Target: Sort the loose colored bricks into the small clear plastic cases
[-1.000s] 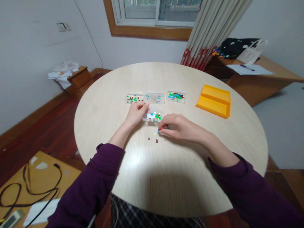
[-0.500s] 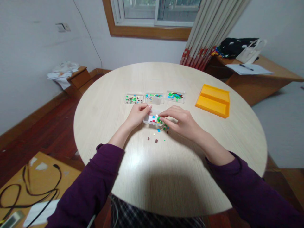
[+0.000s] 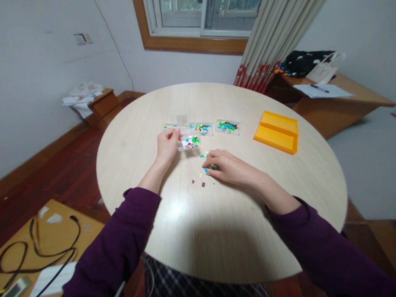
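pale round table (image 3: 182,202) | 3 boxes (image 3: 227,133) down, 1 box (image 3: 185,147) held | window (image 3: 182,14) behind

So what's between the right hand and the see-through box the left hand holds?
In the head view, tiny coloured pieces lie on the table between the right hand and the clear box.

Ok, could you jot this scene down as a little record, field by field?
Left hand: holds a clear box with coloured pieces inside
Right hand: fingers at loose pieces; grip unclear
Farther back: three more clear boxes in a row
Off to the right: yellow tray
Surface: round, pale table
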